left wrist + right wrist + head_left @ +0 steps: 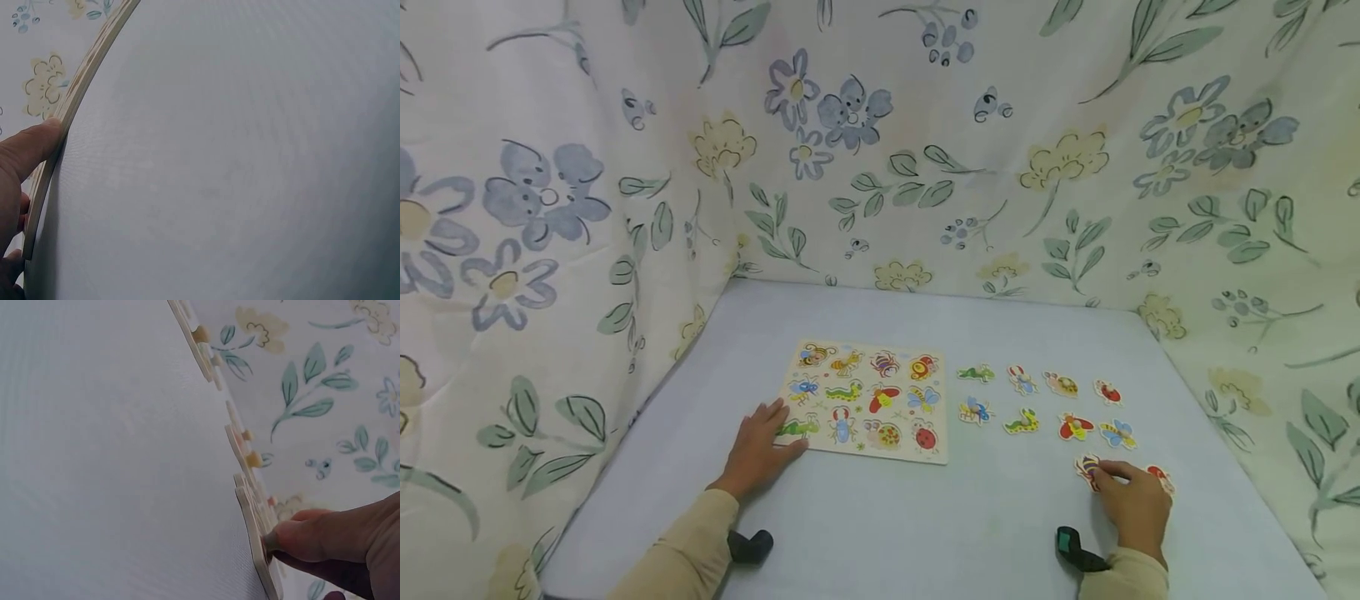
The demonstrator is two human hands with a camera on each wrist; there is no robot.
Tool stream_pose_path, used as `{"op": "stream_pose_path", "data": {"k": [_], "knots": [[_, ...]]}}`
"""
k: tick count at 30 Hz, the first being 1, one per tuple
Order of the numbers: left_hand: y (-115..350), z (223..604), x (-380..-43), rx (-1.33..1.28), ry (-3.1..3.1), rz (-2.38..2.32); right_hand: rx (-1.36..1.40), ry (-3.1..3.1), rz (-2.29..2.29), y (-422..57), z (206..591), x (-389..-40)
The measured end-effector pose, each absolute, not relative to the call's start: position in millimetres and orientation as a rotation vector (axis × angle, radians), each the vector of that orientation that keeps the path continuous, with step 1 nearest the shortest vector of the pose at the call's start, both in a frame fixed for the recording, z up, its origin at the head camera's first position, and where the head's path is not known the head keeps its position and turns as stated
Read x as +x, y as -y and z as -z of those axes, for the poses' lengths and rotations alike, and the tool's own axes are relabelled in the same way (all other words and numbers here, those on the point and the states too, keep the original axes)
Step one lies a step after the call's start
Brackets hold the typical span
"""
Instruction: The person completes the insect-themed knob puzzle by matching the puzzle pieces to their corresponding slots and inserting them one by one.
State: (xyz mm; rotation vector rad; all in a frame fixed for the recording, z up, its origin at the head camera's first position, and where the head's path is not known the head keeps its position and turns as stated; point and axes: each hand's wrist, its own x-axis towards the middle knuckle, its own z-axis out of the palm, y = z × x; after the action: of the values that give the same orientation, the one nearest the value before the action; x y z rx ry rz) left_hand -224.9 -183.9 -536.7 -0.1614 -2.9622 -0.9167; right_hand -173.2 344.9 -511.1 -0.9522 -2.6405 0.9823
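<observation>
a person's right hand (1138,504) pinches the wooden knob (270,542) of a purple-and-yellow bug-shaped wooden piece (1086,469) at the right of a pale table (917,533), near a partly hidden red piece (1160,475); the left hand (762,452), thumb spread from the fingers, touches a cream rectangular wooden insect board (904,451).

The person wears long tan sleeves, the left sleeve (688,542) and the right sleeve (1126,575). The left sleeve has soft folds. Each stops by a bare hand, the left hand (762,450) and the right hand (1137,504). A bent black bit (752,547) pokes out by the left sleeve. Another black bit (1081,556), with a green patch (1064,542), pokes out by the right one.
</observation>
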Motion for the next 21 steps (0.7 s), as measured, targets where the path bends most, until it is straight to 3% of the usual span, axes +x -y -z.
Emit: {"op": "stream_pose_path", "data": {"k": [8,21], "knots": [[184,538,-225,-0.175,2.953,0.91,-0.863,2.552,-0.906,-343,507,-170],[185,538,-224,-0.188,2.928,0.912,-0.577,2.219,-0.854,-317,450,-178]]}}
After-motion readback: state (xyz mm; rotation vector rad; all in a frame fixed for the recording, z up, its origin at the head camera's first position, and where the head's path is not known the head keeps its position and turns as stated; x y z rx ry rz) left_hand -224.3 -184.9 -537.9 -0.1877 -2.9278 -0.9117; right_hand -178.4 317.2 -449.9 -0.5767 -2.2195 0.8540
